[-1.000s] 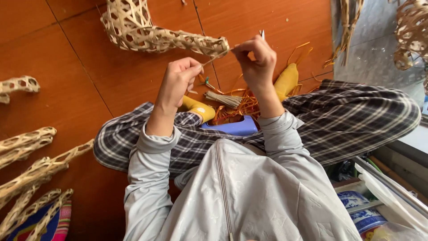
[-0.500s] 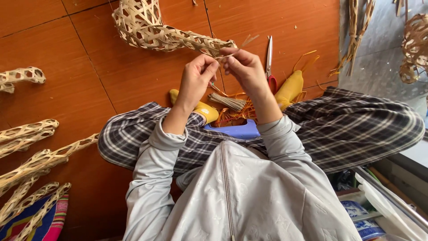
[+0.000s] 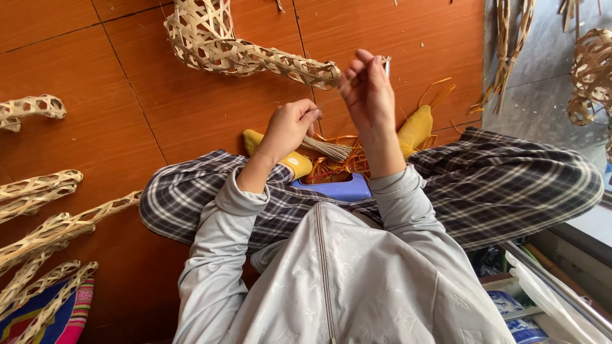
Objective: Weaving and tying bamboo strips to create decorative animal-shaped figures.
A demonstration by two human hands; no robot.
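Woven lattice tube (image 3: 255,57) lies on the orange floor (image 3: 127,127), its near end right at the raised hands.

Most of its length looks already woven in open mesh; judging by the loose end, only the tip by the right hand (image 3: 368,95) seems unfinished. That hand pinches a thin strip up by the tube's end, while the left hand (image 3: 288,127) is closed round a bundle of thin strips (image 3: 326,150) lower down, just above the lap. Orange scraps (image 3: 344,167) lie between the yellow socks (image 3: 414,127). More finished lattice pieces (image 3: 38,216) rest well apart at the left.
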